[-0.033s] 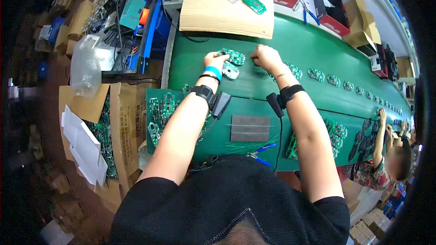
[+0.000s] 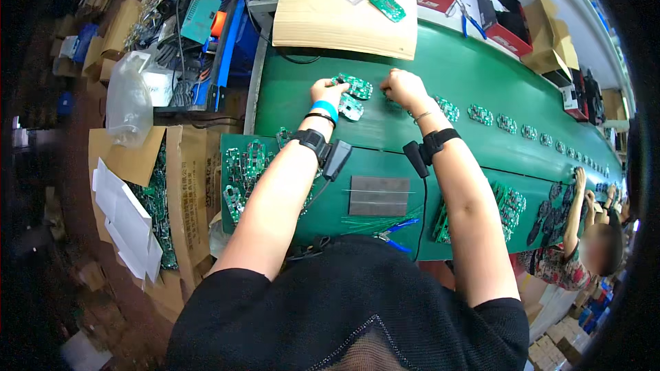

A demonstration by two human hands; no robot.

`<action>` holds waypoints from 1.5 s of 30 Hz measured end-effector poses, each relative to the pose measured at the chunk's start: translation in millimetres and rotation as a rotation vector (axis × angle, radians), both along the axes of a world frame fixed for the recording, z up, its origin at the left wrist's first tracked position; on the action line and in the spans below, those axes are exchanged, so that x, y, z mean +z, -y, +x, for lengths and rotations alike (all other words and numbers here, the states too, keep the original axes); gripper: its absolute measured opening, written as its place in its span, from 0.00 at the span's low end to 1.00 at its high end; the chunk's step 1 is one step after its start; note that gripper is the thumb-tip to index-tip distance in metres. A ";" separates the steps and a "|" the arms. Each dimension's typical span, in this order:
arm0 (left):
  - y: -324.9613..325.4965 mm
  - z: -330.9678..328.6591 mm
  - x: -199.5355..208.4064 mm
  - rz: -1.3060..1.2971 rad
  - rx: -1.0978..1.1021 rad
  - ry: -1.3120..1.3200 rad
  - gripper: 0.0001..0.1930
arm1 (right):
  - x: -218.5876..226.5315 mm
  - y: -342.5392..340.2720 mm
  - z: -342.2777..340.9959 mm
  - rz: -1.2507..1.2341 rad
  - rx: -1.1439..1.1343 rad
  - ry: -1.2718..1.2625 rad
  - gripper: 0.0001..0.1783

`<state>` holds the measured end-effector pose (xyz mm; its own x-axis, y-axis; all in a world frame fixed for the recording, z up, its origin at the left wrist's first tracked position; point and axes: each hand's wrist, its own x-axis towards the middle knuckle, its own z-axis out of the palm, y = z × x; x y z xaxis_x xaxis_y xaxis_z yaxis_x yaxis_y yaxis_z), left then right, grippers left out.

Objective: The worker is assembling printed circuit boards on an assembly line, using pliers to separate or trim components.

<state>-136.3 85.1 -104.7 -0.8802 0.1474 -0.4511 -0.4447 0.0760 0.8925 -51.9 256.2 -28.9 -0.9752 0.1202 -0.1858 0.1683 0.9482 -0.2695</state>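
My left hand point(image 2: 326, 91) is closed on the edge of a green circuit board point(image 2: 357, 87); a second, paler board point(image 2: 350, 108) sits just below it, close to the fingers. My right hand point(image 2: 405, 89) has its fingers pinched together over another circuit board point(image 2: 392, 102), mostly hidden beneath them. Both hands are over the green work surface point(image 2: 302, 93), a short gap apart. Rightward from my right hand runs a spaced row of similar boards, the nearer ones being a board point(image 2: 448, 109) partly behind my wrist and a board point(image 2: 480, 115) beyond it.
Loose boards point(image 2: 256, 158) lie by my left forearm, stacked boards point(image 2: 509, 209) by my right. Between are a dark block point(image 2: 378, 196), green wires and blue-handled pliers point(image 2: 393, 237). A cardboard sheet point(image 2: 344, 20) lies at the back; an open carton point(image 2: 192, 199) stands left. Another person point(image 2: 567, 254) works at right.
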 end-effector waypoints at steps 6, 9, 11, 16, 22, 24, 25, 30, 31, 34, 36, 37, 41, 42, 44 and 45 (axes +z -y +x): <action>7.8 0.1 -18.8 -0.327 -0.026 -0.209 0.21 | -16.8 -1.7 -8.3 0.089 0.077 0.035 0.13; 8.4 -3.5 6.2 -0.454 -0.028 -0.261 0.20 | -13.1 -9.1 -1.5 0.084 0.049 -0.008 0.15; 29.6 -21.4 15.9 -0.290 0.001 -0.183 0.20 | -1.5 -6.0 4.2 0.029 0.025 -0.143 0.16; 86.2 -73.9 17.6 -0.163 0.113 -0.011 0.10 | 16.4 42.4 39.5 -0.203 0.055 -0.024 0.12; 96.6 -92.6 5.3 -0.643 -0.113 -0.342 0.15 | -1.8 131.7 72.4 -0.477 0.032 0.088 0.07; 104.9 -97.2 8.4 -0.855 -0.277 -0.461 0.26 | 11.4 151.8 61.5 -0.649 -0.077 0.212 0.08; 98.4 -94.3 17.2 -0.923 -0.298 -0.477 0.27 | 11.2 157.3 58.9 -0.653 -0.080 0.222 0.08; 108.4 -81.6 50.4 -0.615 -0.577 -0.414 0.19 | -2.6 181.7 40.4 -0.699 0.156 -0.009 0.16; 121.2 -75.0 48.6 -0.546 -0.702 -0.454 0.17 | -8.7 191.1 37.0 -0.730 0.213 -0.013 0.21; 139.6 -43.6 58.8 -0.491 -0.973 -0.397 0.14 | -11.2 210.7 33.8 -0.715 0.325 -0.173 0.26; 151.4 -24.5 54.7 -0.541 -1.016 -0.479 0.17 | -11.8 216.2 37.9 -0.648 0.317 -0.215 0.31; 155.3 -15.5 52.6 -0.562 -1.028 -0.551 0.18 | -12.8 215.4 42.2 -0.610 0.196 -0.273 0.32; 158.2 17.3 65.0 -0.815 -1.146 -0.597 0.19 | -13.6 202.5 56.3 -0.530 -0.194 -0.017 0.37; 155.7 23.9 71.0 -0.872 -1.180 -0.586 0.20 | -15.7 201.1 60.3 -0.528 -0.245 0.101 0.37; 163.3 30.9 70.9 -0.935 -1.204 -0.740 0.22 | -25.1 206.5 67.6 -0.515 -0.163 -0.022 0.35; 163.7 32.0 74.2 -0.981 -1.212 -0.745 0.22 | -33.3 208.6 66.2 -0.544 -0.113 -0.056 0.35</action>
